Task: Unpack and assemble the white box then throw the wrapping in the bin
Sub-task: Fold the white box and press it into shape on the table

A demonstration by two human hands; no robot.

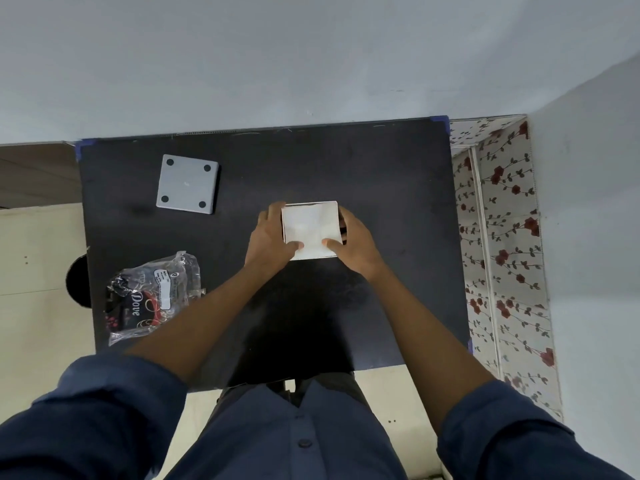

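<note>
A white box [310,226] sits on the black table [391,188], right of its middle. My left hand [270,239] grips its left side, thumb on top near the front edge. My right hand [353,244] grips its right side, thumb also on the top face. Crumpled clear plastic wrapping [154,292] lies at the table's front left, over a dark Dove packet [135,306]. The bin is not in view.
A grey square plate [187,183] with four dark dots lies at the table's back left. A wall runs right behind the table. A floral-patterned panel [502,244] stands along the right side. A dark round object [78,282] shows at the table's left edge.
</note>
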